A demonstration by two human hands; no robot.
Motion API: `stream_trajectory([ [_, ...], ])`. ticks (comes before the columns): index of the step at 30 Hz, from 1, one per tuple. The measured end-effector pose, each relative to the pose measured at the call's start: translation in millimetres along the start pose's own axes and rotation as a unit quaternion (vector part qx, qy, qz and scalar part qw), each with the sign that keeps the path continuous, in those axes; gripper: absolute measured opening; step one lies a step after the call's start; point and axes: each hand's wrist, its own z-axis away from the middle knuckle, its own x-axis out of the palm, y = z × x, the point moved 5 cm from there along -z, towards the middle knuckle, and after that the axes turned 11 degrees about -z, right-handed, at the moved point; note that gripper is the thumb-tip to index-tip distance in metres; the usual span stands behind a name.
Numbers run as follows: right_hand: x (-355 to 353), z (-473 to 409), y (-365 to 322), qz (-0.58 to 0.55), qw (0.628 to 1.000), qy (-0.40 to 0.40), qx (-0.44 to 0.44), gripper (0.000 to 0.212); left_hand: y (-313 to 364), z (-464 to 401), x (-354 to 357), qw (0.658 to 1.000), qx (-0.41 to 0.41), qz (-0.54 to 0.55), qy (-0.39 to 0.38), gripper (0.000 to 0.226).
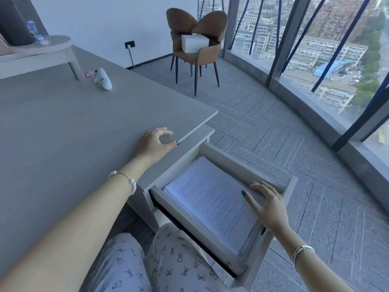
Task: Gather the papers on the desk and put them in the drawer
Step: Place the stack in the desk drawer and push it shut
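papers (210, 199) in drawer (235, 153) | drawer right of desk (84, 127) | chair (195, 45) behind

A high-rise office: grey desk (63, 127), carpet tiles (284, 133), visitor chair (195, 49), glass wall (315, 49) over city blocks.

Brown chair (195, 47) beside glass wall (315, 49)

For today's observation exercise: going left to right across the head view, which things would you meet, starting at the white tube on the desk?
White tube → left hand → brown chair → papers in the open drawer → right hand → windows.
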Motion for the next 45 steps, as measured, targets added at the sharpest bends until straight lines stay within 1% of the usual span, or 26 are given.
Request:
stream_trajectory([
  [5, 32.1, -19.5, -17.7, -0.037, 0.999, -0.001, 0.001, 0.058, -0.5, 1.1, -0.5, 1.0, 0.004, -0.005, -0.005, 0.039],
  [9, 58.0, -40.0, -42.9, -0.081, 0.996, 0.012, -0.02, 0.045, -0.7, 1.4, -0.8, 1.0, 0.005, -0.001, -0.005, 0.039],
  [12, 74.3, -52.3, -57.7, -0.133, 0.991, 0.011, -0.027, 0.045, -1.8, 1.1, -0.7, 1.0, 0.002, 0.006, -0.003, 0.038],
  [13, 78.0, -55.4, -61.4, -0.139, 0.99, 0.006, -0.028, 0.051, -1.8, 1.1, -0.7, 1.0, 0.002, 0.006, -0.003, 0.038],
  [15, 82.8, -58.3, -64.9, -0.128, 0.991, -0.006, -0.028, 0.071, -1.9, 0.6, -0.4, 1.0, 0.001, 0.009, -0.003, 0.038],
  [17, 82.1, -53.7, -63.8, -0.1, 0.995, -0.017, -0.013, 0.094, -2.5, 0.3, -0.2, 1.0, -0.003, 0.013, -0.004, 0.037],
  [19, 77.4, -43.4, -55.4, -0.061, 0.998, -0.028, 0.004, 0.113, -2.6, 0.1, -0.1, 1.0, -0.004, 0.014, -0.003, 0.036],
  [21, 72.6, -34.1, -40.7, -0.04, 0.997, -0.051, 0.028, 0.124, -2.1, -0.4, -0.4, 1.0, -0.002, 0.011, 0.0, 0.035],
  [23, 73.1, -26.6, -31.5, -0.055, 0.991, -0.109, 0.059, 0.129, -1.5, 0.2, -1.0, 1.0, 0.0, 0.009, 0.0, 0.036],
  [25, 75.5, -23.0, -30.5, -0.091, 0.98, -0.163, 0.074, 0.13, -1.6, 0.3, -1.3, 1.0, 0.001, 0.01, -0.001, 0.036],
  [27, 75.2, -23.4, -33.1, -0.118, 0.972, -0.191, 0.075, 0.133, -1.8, 0.3, -1.6, 1.0, 0.001, 0.01, -0.002, 0.036],
  [32, 77.4, -30.5, -29.6, -0.095, 0.964, -0.239, 0.071, 0.145, -2.8, -1.7, 0.4, 1.0, -0.007, 0.009, -0.001, 0.034],
  [34, 85.0, -34.6, -32.0, -0.088, 0.965, -0.24, 0.066, 0.144, -3.5, -2.5, 0.7, 1.0, -0.009, 0.007, 0.0, 0.034],
  [37, 99.8, -44.1, -37.0, -0.09, 0.969, -0.22, 0.064, 0.138, -2.5, -2.6, -0.9, 1.0, -0.008, 0.001, 0.006, 0.035],
  [41, 121.8, -57.3, -49.0, -0.084, 0.972, -0.217, 0.04, 0.14, -1.0, -2.8, -2.7, 1.0, -0.01, -0.005, 0.011, 0.036],
  [45, 139.8, -65.1, -58.2, -0.096, 0.975, -0.192, 0.048, 0.14, 0.7, -2.3, -2.5, 1.0, -0.006, -0.009, 0.012, 0.036],
])
